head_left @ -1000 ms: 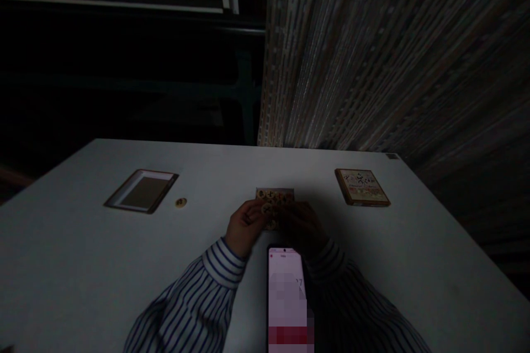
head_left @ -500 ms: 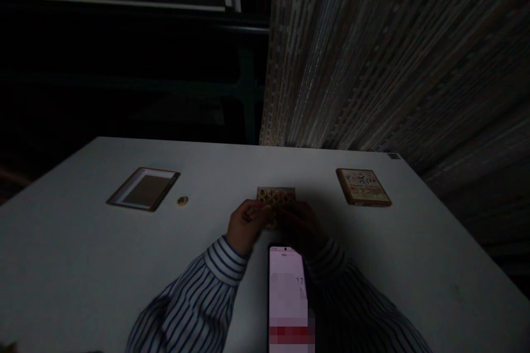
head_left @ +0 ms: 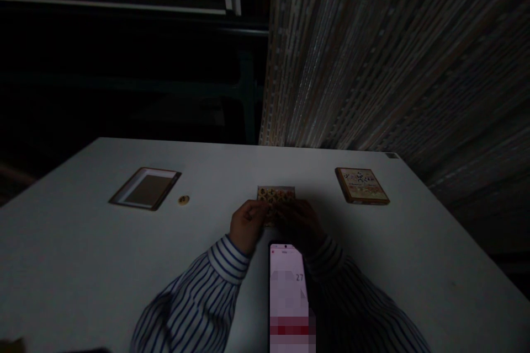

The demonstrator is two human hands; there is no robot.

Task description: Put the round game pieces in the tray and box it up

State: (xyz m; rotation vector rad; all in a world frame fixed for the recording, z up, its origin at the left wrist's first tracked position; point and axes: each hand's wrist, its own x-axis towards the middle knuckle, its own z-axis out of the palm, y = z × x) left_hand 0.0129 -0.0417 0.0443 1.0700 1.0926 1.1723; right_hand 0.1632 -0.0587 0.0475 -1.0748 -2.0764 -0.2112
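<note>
A small tray of round Chinese chess pieces (head_left: 275,193), with dark and reddish characters, lies on the white table in front of me. My left hand (head_left: 244,225) reaches over its left near side, fingers curled and their tips pressed together at the pieces. From the right, my right hand (head_left: 305,225) bends over the tray in deep shadow, its fingertips meeting those of the left. Whatever is between the fingertips is too dark and small to make out. One loose chess piece (head_left: 183,199) rests to the left, apart from both hands.
A lit phone (head_left: 285,287) lies between my forearms, just below the tray. At the left is a shallow open box part (head_left: 147,189); at the right, a printed box lid (head_left: 364,186). A string curtain (head_left: 331,66) hangs beyond the table's far edge (head_left: 207,143).
Both hands stay over the tray with small finger movements. The pale piece at my fingertips before no longer shows apart from the others. The view has shifted slightly.
</note>
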